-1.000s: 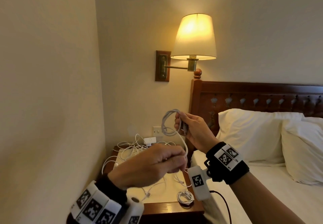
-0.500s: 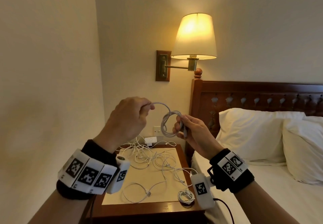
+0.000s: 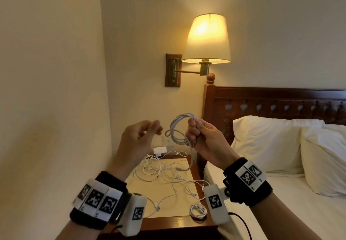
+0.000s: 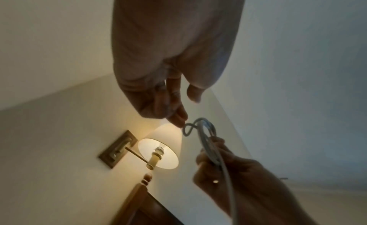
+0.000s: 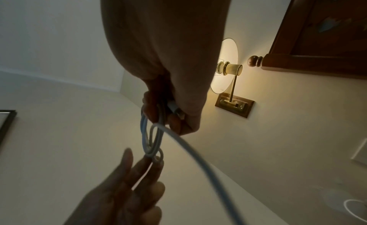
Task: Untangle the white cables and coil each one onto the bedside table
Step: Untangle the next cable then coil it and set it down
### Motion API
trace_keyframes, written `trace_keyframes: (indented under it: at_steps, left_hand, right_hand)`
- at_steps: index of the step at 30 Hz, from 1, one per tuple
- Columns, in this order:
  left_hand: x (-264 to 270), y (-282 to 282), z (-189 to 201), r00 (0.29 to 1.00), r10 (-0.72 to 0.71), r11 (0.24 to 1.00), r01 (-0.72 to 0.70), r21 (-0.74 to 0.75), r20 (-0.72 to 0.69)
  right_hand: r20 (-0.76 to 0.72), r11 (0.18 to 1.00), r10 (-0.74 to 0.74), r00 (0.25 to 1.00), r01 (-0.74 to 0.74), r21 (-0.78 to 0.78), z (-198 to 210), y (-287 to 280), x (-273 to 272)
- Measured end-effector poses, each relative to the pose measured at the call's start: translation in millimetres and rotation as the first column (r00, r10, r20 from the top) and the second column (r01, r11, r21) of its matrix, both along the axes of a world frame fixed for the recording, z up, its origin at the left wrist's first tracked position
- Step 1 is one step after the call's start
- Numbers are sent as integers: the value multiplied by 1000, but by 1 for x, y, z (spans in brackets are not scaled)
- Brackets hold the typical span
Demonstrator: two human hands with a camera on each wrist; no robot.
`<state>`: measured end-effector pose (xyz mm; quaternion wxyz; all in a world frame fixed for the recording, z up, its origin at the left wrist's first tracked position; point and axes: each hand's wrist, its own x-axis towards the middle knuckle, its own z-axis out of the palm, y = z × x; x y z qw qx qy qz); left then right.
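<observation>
My right hand (image 3: 203, 136) is raised above the bedside table (image 3: 168, 223) and grips a white cable coil (image 3: 184, 116) of a few turns; the wrist views show the same coil (image 4: 207, 143) (image 5: 144, 131) pinched with a plug between its thumb and fingers. The cable's tail (image 3: 191, 157) hangs down to the tabletop. Just left of the coil, my left hand (image 3: 149, 129) has loose fingers and its thumb apart. Its fingertips (image 4: 178, 121) touch a small side loop. A tangle of white cables (image 3: 164, 170) lies on the table, and one small coiled cable (image 3: 198, 210) sits at its front right corner.
A lit wall lamp (image 3: 206, 39) hangs above the table. The dark wooden headboard (image 3: 271, 105), white pillows (image 3: 271, 142) and the bed are on the right. A wall closes off the left. A white adapter (image 3: 160, 149) lies at the table's back edge below a socket (image 3: 167, 140).
My left hand rose from low over the table, carried a strand of cable up to the coil, then let it go. The coil in my right hand gained a turn.
</observation>
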<state>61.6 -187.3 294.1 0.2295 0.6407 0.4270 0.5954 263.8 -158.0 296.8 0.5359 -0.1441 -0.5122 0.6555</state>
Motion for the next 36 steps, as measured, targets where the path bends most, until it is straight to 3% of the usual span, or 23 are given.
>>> trace_keyframes:
  at_steps: [2, 3, 5, 7, 10, 13, 16, 19, 21, 27, 31, 36]
  left_hand:
    - [9, -2, 4, 993, -102, 994, 104, -23, 64]
    - [13, -2, 3, 997, -61, 998, 61, -13, 43]
    - [18, -1, -5, 983, 184, 982, -185, 41, 21]
    - [25, -6, -13, 948, 288, 957, -291, 2, 137]
    - [43, -14, -26, 985, 45, 983, -14, -185, 164]
    - [54, -15, -36, 988, -147, 981, 151, -124, 43]
    - [51, -14, -41, 981, -89, 988, 109, 113, -175]
    - [50, -16, -53, 858, -117, 938, 261, 230, -499]
    - [48, -13, -65, 789, -112, 926, 303, 224, -604]
    - [47, -18, -76, 632, -45, 895, 369, 250, -774]
    - [41, -26, -71, 595, -71, 880, 415, 230, -801]
    - [35, -39, -60, 605, -219, 863, 487, 137, -766]
  right_hand:
    - [4, 1000, 6, 1000, -6, 8, -1, -1, -2]
    - [-4, 1000, 3, 1000, -3, 5, -1, -1, -3]
    - [-25, 1000, -17, 1000, 18, 17, -2, -2, -5]
    - [-49, 998, -44, 998, 47, 47, -5, -2, -7]
    - [-51, 993, -54, 997, 59, 99, -7, -1, -11]
    - [-1, 986, -91, 996, 90, 137, -7, -1, -12]
    - [19, 983, -149, 989, 146, 107, -4, 1, -8]
    - [36, 985, -163, 986, 161, 54, 3, 3, 1]
    - [99, 982, -188, 977, 184, 41, 7, 4, 5]
    - [189, 966, -255, 948, 260, -4, 15, 7, 4]
    - [178, 961, -243, 954, 261, -86, 12, 13, 3]
    - [181, 958, -228, 957, 254, -135, 10, 13, 3]
